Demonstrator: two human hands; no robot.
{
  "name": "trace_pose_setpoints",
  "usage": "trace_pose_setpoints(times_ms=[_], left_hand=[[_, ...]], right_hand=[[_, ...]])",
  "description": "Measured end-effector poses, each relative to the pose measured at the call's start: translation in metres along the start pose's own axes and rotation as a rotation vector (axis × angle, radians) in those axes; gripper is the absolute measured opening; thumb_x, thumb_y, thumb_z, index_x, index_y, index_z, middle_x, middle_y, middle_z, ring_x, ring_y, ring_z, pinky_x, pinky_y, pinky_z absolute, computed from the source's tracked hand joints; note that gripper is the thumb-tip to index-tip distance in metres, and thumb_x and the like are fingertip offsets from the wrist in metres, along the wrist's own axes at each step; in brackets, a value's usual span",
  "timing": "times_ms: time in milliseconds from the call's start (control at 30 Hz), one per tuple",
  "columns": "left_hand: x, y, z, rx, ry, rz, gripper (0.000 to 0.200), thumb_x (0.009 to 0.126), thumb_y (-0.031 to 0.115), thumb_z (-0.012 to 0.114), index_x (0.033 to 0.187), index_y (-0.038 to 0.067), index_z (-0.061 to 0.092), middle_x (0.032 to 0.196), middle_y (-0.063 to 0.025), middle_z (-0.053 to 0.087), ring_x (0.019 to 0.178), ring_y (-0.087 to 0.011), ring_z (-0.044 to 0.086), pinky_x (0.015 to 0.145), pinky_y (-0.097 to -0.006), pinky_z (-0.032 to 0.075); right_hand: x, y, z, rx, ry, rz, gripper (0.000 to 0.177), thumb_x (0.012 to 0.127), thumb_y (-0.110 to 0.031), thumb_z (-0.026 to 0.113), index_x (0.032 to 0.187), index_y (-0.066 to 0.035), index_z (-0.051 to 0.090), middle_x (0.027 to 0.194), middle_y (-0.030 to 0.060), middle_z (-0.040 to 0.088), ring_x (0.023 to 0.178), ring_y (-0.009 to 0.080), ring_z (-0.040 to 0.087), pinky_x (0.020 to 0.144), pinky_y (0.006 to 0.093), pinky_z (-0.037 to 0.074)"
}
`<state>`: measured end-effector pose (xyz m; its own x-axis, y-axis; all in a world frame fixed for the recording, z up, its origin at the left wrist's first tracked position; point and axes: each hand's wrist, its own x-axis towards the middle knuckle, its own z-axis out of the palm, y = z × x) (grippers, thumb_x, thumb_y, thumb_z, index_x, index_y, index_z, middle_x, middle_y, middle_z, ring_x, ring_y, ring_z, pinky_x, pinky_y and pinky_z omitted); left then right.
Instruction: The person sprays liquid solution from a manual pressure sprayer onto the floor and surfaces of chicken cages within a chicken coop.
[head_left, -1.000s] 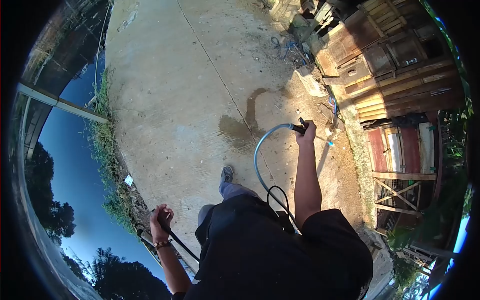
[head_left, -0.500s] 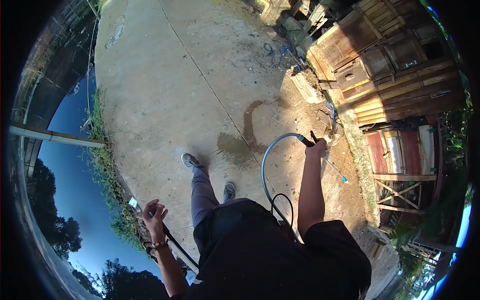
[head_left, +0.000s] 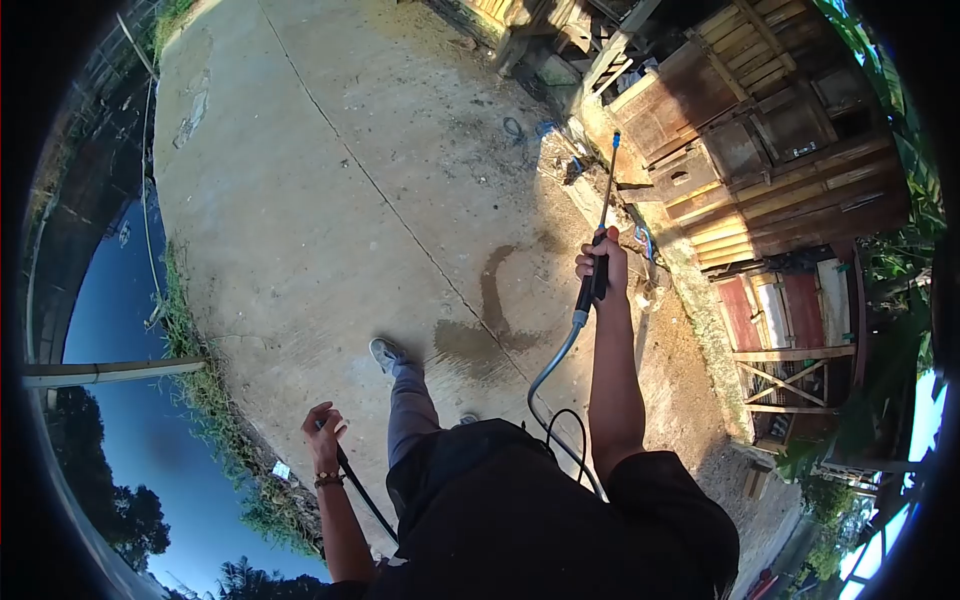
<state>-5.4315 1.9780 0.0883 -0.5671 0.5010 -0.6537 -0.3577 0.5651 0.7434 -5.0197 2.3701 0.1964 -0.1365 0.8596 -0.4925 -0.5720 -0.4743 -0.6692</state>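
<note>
Grip of right hand [head_left: 604,264] closed round spray wand [head_left: 607,200]; left hand [head_left: 325,428] curled on black lever [head_left: 362,490]

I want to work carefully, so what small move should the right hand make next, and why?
Perhaps the right hand should turn the spray wand slightly rightward: its blue nozzle points ahead, while the wooden boards stand mostly to the right.
</note>
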Motion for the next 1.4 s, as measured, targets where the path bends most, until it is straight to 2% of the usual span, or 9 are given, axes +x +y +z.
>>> trace_pose_setpoints(times_ms=[400, 600, 700, 767, 900, 967, 1067, 1167, 1400], left_hand=[[0.138, 0.099, -0.051, -0.108, 0.000, -0.040, 0.030, 0.077, 0.005, 0.065, 0.107, 0.008, 0.066, 0.088, -0.0025, 0.064, 0.079, -0.0120, 0.060, 0.065, -0.0270, 0.052], [0.221, 0.010, -0.059, 0.380, 0.266, 0.118, 0.031, 0.062, 0.020, 0.067, 0.085, -0.001, 0.071, 0.074, -0.0125, 0.066, 0.067, -0.0213, 0.062, 0.063, -0.0312, 0.049], [0.237, 0.039, -0.042, 0.032, 0.008, -0.119, 0.036, 0.077, 0.029, 0.067, 0.095, -0.002, 0.068, 0.076, -0.0124, 0.067, 0.066, -0.0206, 0.063, 0.062, -0.0290, 0.051], [0.199, 0.158, -0.040, -0.374, -0.213, -0.423, 0.040, 0.086, 0.036, 0.063, 0.098, -0.002, 0.066, 0.076, -0.0121, 0.066, 0.065, -0.0195, 0.063, 0.060, -0.0278, 0.051], [0.132, 0.273, -0.111, -0.714, -0.366, 0.132, 0.056, 0.093, 0.054, 0.046, 0.080, 0.000, 0.055, 0.055, -0.0082, 0.057, 0.037, -0.0133, 0.047, 0.037, -0.0243, 0.038], [0.094, 0.327, -0.128, -0.880, -0.699, 0.473, 0.055, 0.087, 0.053, 0.061, 0.075, -0.001, 0.052, 0.044, -0.0080, 0.053, 0.028, -0.0130, 0.046, 0.027, -0.0199, 0.033], [0.094, 0.377, -0.120, -0.761, -0.778, 0.515, 0.042, 0.085, 0.036, 0.070, 0.075, 0.000, 0.052, 0.044, -0.0046, 0.050, 0.028, -0.0106, 0.044, 0.026, -0.0201, 0.030], [0.188, 0.393, -0.049, 0.003, 0.326, 0.332, 0.025, 0.085, 0.021, 0.070, 0.077, 0.004, 0.054, 0.049, 0.0041, 0.039, 0.036, -0.0043, 0.033, 0.033, -0.0228, 0.024], [0.429, 0.287, 0.048, 0.676, 0.319, 0.486, 0.016, 0.079, 0.015, 0.069, 0.074, 0.001, 0.063, 0.053, -0.0019, 0.051, 0.047, -0.0086, 0.049, 0.045, -0.0302, 0.040]], right_hand=[[0.085, 0.005, 0.176, -0.020, 0.087, -0.027, 0.030, 0.071, -0.001, 0.050, 0.091, -0.023, 0.049, 0.066, -0.0010, 0.041, 0.049, 0.0108, 0.039, 0.040, 0.0226, 0.036], [0.122, 0.020, 0.226, -0.154, 0.103, -0.073, 0.026, 0.072, -0.002, 0.050, 0.092, -0.019, 0.048, 0.063, 0.0000, 0.040, 0.046, 0.0100, 0.038, 0.039, 0.0218, 0.034], [0.149, 0.016, 0.241, -0.151, 0.113, 0.031, 0.025, 0.071, -0.002, 0.050, 0.090, -0.017, 0.047, 0.062, 0.0008, 0.040, 0.046, 0.0104, 0.037, 0.038, 0.0220, 0.032], [0.159, 0.015, 0.257, -0.181, 0.102, -0.045, 0.026, 0.071, -0.001, 0.050, 0.091, -0.018, 0.047, 0.065, 0.0033, 0.040, 0.047, 0.0106, 0.037, 0.039, 0.0223, 0.034], [0.187, 0.018, 0.300, -0.252, 0.178, -0.236, 0.025, 0.071, -0.002, 0.050, 0.090, -0.017, 0.047, 0.066, 0.0019, 0.040, 0.046, 0.0100, 0.037, 0.038, 0.0225, 0.034], [0.227, 0.020, 0.302, -0.264, 0.178, -0.270, 0.025, 0.070, -0.002, 0.050, 0.090, -0.016, 0.047, 0.067, -0.0003, 0.041, 0.045, 0.0098, 0.036, 0.039, 0.0223, 0.034], [0.281, 0.009, 0.297, -0.096, 0.095, 0.019, 0.022, 0.071, -0.004, 0.051, 0.090, -0.015, 0.049, 0.070, 0.0058, 0.044, 0.051, 0.0125, 0.041, 0.039, 0.0232, 0.037], [0.328, 0.002, 0.297, 0.041, 0.082, 0.133, 0.013, 0.079, -0.013, 0.057, 0.087, -0.014, 0.048, 0.073, 0.0088, 0.046, 0.055, 0.0144, 0.043, 0.040, 0.0229, 0.039], [0.376, -0.019, 0.371, -0.064, 0.239, -0.187, 0.023, 0.082, -0.029, 0.063, 0.091, -0.021, 0.043, 0.063, -0.0005, 0.046, 0.043, 0.0105, 0.041, 0.038, 0.0231, 0.034]])
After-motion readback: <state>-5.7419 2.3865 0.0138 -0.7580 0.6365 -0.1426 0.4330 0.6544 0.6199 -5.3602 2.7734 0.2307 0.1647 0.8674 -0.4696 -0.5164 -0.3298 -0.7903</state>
